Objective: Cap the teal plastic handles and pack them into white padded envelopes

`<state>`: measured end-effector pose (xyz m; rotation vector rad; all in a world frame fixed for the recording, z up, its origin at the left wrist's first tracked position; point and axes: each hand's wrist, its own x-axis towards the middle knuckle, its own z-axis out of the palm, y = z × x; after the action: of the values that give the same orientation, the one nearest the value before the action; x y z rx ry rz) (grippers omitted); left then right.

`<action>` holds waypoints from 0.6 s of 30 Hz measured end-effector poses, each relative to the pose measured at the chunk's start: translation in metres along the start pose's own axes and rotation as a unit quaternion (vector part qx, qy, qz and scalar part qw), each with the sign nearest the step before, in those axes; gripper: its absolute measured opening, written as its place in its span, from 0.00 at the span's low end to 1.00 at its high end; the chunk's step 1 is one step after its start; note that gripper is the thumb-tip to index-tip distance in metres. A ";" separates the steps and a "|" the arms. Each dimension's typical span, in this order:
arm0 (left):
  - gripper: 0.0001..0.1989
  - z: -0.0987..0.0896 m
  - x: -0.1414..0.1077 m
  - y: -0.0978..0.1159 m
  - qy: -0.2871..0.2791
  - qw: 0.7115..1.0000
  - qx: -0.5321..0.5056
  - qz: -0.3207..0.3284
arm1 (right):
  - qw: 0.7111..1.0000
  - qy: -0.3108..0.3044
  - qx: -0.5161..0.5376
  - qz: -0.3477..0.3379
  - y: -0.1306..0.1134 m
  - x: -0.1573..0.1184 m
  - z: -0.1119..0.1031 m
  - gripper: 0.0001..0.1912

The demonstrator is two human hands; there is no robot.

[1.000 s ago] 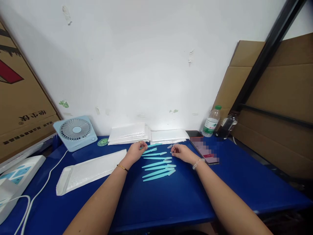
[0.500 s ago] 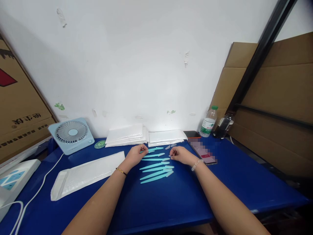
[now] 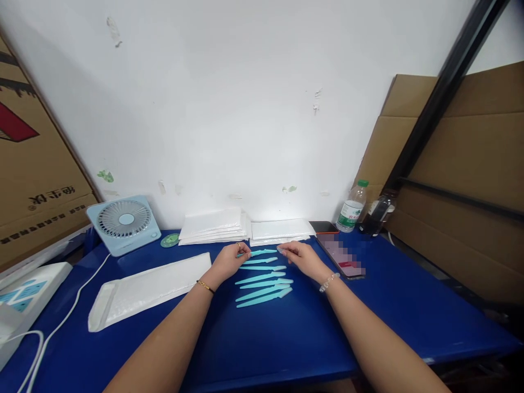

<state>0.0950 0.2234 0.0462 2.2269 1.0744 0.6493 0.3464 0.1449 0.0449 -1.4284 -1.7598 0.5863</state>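
Observation:
My left hand (image 3: 230,261) pinches the handle of a turquoise eyebrow razor (image 3: 264,252), the farthest one, its blade end pointing right. Close to that blade end, my right hand (image 3: 302,257) holds a small clear blade cap (image 3: 280,249) between closed fingertips. The cap and the blade look slightly apart. Nearer me lie several more turquoise eyebrow razors (image 3: 262,298) in a rough column, all with blade ends to the right. Whether each one wears a cap is too small to tell.
A white padded envelope (image 3: 151,289) lies left on the blue table (image 3: 270,349). Envelope stacks (image 3: 213,224) (image 3: 282,228) sit against the wall. A fan (image 3: 125,224) and power strip (image 3: 30,300) stand left; phones (image 3: 341,255) and bottles (image 3: 352,207) are at right.
My right hand has moved away from me, from beside the third razor to the farthest one's blade end, and now holds a clear cap. My left hand keeps its razor, which has straightened slightly.

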 end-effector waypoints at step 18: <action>0.16 -0.012 -0.005 0.001 0.001 0.992 0.127 0.000 | 0.993 -0.015 -0.111 -0.045 0.012 0.000 -0.013 0.11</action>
<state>0.0848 0.2222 0.0543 2.4413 1.2163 0.5405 0.3638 0.1468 0.0432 -1.4867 -1.9516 0.3747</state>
